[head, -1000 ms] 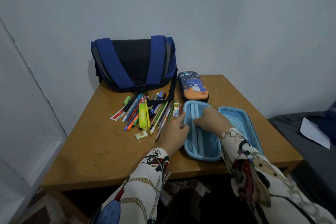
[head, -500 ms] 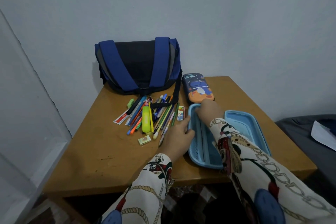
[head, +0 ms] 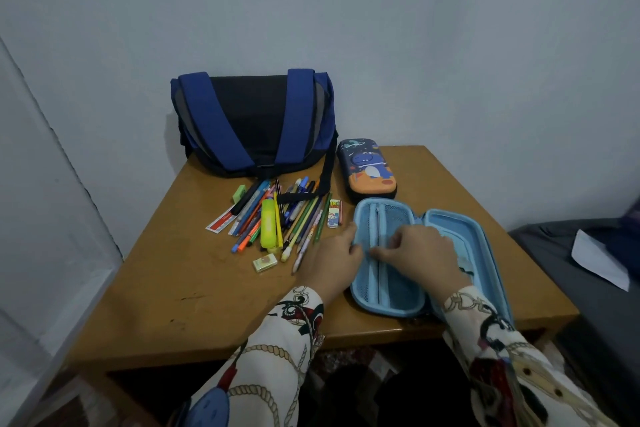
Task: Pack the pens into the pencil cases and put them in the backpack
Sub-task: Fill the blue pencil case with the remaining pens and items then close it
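Now open blue pencil case (head: pixel 388 295): left fingers (head: pixel 349 232) grip rim, right fingers (head: pixel 384 251) pinch mesh.

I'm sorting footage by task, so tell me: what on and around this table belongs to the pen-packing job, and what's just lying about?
Belongs to the job:
pile of pens
open blue pencil case
dinosaur pencil case
backpack
left hand and right hand, both on the open case

Just lying about:
white paper on the dark surface to the right
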{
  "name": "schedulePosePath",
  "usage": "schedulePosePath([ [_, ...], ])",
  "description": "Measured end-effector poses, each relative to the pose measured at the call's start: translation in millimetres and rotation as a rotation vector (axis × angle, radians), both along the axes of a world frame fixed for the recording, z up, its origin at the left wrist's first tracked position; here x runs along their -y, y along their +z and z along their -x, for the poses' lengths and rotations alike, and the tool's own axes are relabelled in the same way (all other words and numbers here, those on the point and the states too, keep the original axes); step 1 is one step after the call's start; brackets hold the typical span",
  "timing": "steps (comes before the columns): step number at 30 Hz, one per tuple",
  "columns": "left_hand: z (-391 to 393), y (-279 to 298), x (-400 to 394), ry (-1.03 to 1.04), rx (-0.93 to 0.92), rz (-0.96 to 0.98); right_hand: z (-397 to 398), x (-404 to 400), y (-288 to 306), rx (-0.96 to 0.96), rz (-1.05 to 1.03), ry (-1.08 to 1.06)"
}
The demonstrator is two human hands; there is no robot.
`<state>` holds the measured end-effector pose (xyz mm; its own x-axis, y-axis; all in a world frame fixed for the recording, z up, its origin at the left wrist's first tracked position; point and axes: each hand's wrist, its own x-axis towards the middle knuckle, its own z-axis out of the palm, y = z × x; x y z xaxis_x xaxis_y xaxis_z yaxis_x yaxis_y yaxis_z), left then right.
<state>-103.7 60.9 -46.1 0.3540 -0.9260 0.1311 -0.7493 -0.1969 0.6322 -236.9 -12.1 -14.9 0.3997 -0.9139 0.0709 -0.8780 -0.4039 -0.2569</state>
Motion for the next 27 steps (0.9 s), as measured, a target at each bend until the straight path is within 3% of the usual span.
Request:
schedulePosePath([
  [6, 6, 3, -4, 0.049, 0.102, 0.014, 0, -5, -5, 0.046, 0.033, 0.037],
  [15, 6, 2, -3, 0.056, -0.076, 0.092, 16, 1, -16, 0.527, -0.060, 0.003],
  [21, 2, 1, 3, 0.132, -0.297, 0.229, 15, 4, -19, 0.578, -0.103, -0.008],
  [23, -5, 3, 9, 0.231, -0.247, 0.266, 16, 4, -20, 0.607, -0.115, -0.012],
  [27, -14, 11, 25, 0.269, 0.047, 0.228, 17, 3, -20, 0.650, -0.126, -0.010],
])
